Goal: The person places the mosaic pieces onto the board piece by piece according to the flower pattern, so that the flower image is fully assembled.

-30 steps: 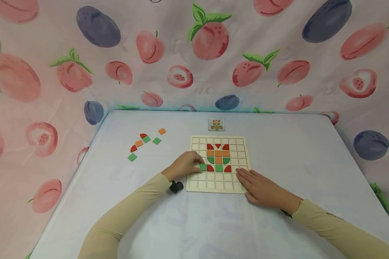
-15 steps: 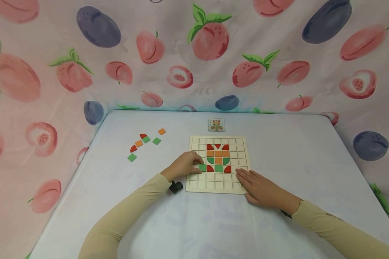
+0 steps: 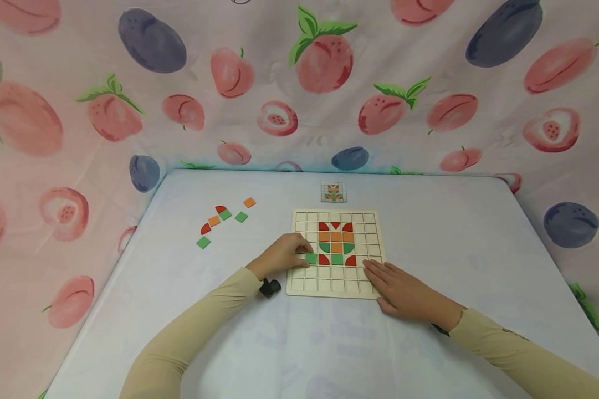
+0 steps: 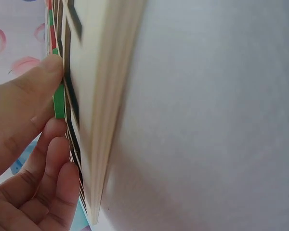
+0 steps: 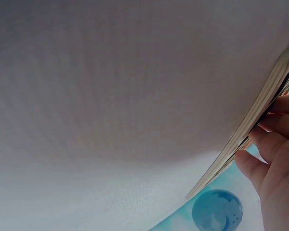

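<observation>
a fruit-print cloth (image 3: 329, 100) backs the pale table (image 3: 454, 233); loose coloured tiles (image 3: 219, 219) lie far left, a small pattern card (image 3: 333, 192) beyond.

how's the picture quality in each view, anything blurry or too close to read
Head view: even, soft light, sharp; the wooden grid board and coloured tiles read clearly. Left wrist view: too close, board edge blurred, though the left hand on a green square tile shows. Right wrist view: mostly featureless white tablecloth, soft focus.
</observation>
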A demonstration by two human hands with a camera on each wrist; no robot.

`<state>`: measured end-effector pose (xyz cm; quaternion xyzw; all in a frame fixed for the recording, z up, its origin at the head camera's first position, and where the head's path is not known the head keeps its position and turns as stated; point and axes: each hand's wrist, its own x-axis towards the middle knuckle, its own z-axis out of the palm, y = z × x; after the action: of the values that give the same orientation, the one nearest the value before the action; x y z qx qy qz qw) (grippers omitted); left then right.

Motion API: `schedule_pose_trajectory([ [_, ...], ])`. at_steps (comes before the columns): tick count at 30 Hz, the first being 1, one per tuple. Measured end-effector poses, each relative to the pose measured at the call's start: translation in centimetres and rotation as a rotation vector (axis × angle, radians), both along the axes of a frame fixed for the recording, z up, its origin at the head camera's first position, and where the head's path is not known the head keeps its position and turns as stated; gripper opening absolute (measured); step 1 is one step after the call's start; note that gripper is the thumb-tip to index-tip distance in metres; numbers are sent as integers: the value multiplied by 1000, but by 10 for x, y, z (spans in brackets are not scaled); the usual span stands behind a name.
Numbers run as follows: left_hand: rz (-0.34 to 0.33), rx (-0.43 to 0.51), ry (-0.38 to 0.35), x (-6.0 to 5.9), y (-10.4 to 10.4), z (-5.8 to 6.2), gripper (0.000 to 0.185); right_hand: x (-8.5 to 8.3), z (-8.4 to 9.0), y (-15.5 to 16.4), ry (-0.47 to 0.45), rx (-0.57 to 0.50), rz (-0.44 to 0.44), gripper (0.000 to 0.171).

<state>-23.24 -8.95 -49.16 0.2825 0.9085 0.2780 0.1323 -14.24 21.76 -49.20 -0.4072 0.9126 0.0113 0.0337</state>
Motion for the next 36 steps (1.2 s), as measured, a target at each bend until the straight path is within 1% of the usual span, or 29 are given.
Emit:
schedule_pose_trajectory([
  [9, -22, 14, 10, -3, 2, -4, 32, 0, 0, 1, 1, 2, 0, 60],
  [13, -12, 33, -13, -4, 1, -4, 32, 0, 0, 1, 5, 3, 4, 60],
  [18, 19, 82, -75, -5, -4, -5, 33, 0, -1, 1, 9, 8, 4, 60],
  [20, 22, 109, -105, -7, -7, -6, 33, 0, -1, 1, 10, 3, 5, 60],
  [24, 23, 172, -190, -12, -16, -7, 33, 0, -2, 2, 12, -1, 8, 60],
  [27, 28, 233, -247, -17, -26, -2, 33, -1, -3, 2, 15, 4, 10, 60],
  [30, 65, 287, -262, -24, -39, 5, 34, -1, -4, 2, 16, 4, 10, 60],
  [32, 118, 323, -256, -28, -50, 11, 35, -1, -4, 2, 14, 7, 8, 60],
  [35, 221, 395, -221, -34, -69, 19, 36, -1, -4, 2, 6, 7, 3, 60],
  [36, 258, 422, -216, -33, -74, 25, 36, -1, -4, 2, 3, 10, 1, 61],
])
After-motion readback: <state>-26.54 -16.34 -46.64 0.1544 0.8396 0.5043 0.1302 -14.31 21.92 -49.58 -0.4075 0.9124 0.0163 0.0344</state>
